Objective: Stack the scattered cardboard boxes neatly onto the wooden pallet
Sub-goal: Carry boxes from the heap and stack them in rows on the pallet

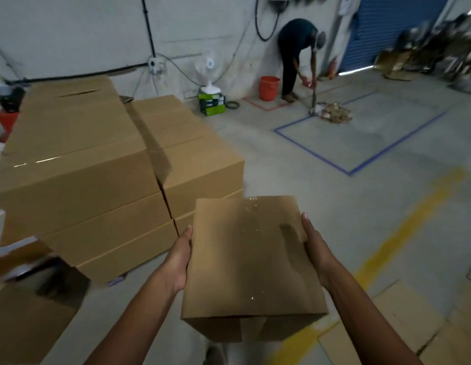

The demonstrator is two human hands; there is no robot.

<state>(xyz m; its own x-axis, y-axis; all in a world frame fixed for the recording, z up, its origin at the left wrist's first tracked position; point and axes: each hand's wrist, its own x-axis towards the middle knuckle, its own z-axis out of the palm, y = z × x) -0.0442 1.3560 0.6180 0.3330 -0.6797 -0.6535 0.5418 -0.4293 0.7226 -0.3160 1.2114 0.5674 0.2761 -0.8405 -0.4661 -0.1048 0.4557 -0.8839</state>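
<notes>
I carry a small taped cardboard box [250,262] in front of me at the lower middle of the view. My left hand [177,262] presses flat against its left side and my right hand [317,248] presses flat against its right side, fingers straight. To the left stands a stack of large cardboard boxes [79,164], two columns side by side, several layers high. The pallet beneath the stack is hidden.
An open box [26,317] sits at the lower left. Flattened cardboard [413,325] lies on the floor at the lower right beside a yellow line [403,230]. A blue-taped rectangle [360,143], an orange bucket [268,88], a fan [208,75] and a bending person [297,56] are farther off.
</notes>
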